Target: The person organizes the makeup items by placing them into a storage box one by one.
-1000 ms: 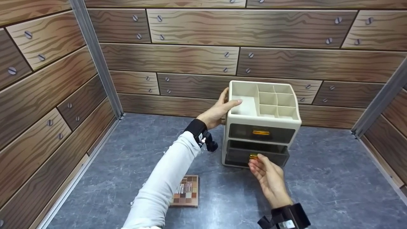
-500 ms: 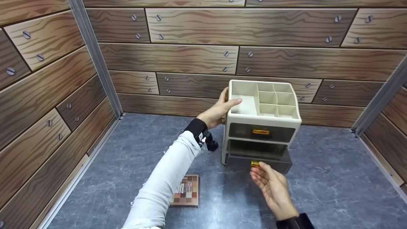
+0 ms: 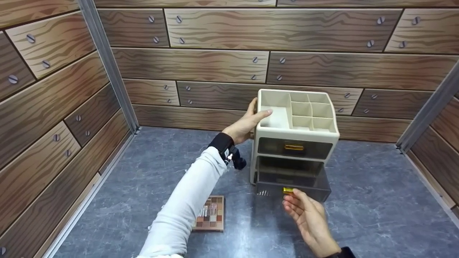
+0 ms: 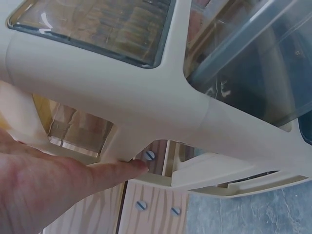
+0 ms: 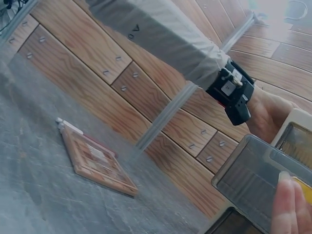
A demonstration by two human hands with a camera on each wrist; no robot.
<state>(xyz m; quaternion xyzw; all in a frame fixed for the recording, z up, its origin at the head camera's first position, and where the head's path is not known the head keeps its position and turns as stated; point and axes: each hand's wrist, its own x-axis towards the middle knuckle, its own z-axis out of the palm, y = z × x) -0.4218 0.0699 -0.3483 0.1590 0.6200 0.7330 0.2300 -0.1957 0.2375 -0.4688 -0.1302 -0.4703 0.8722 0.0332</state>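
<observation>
A cream organizer [image 3: 297, 133] was seen upright on the grey tabletop [image 3: 376, 200], between and beyond the two hands. Its top was divided into one large compartment [image 3: 279, 117], beside the left hand [image 3: 245, 125], and six small compartments [image 3: 302, 109] farther to that hand's right. Below these, the smoky upper drawer [image 3: 312, 149] was closed, while the lower drawer [image 3: 312, 192] was extended toward the right hand [image 3: 309, 220]; its contents could not be made out. The lower drawer's yellow handle [image 3: 287, 190] was pinched between the right thumb and fingers, with the palm turned toward the left. The organizer's near side wall was clasped by the left hand, its thumb laid over the rim into the large compartment and its fingers spread along the outside. The left arm was stretched forward, covered by a white sleeve [image 3: 186, 200]. A makeup palette [image 3: 212, 216] was laid flat to the left of the right hand, partly hidden by that sleeve, and a slender white-tipped stick [image 5: 72, 126] was shown by the right wrist view beside the palette.
</observation>
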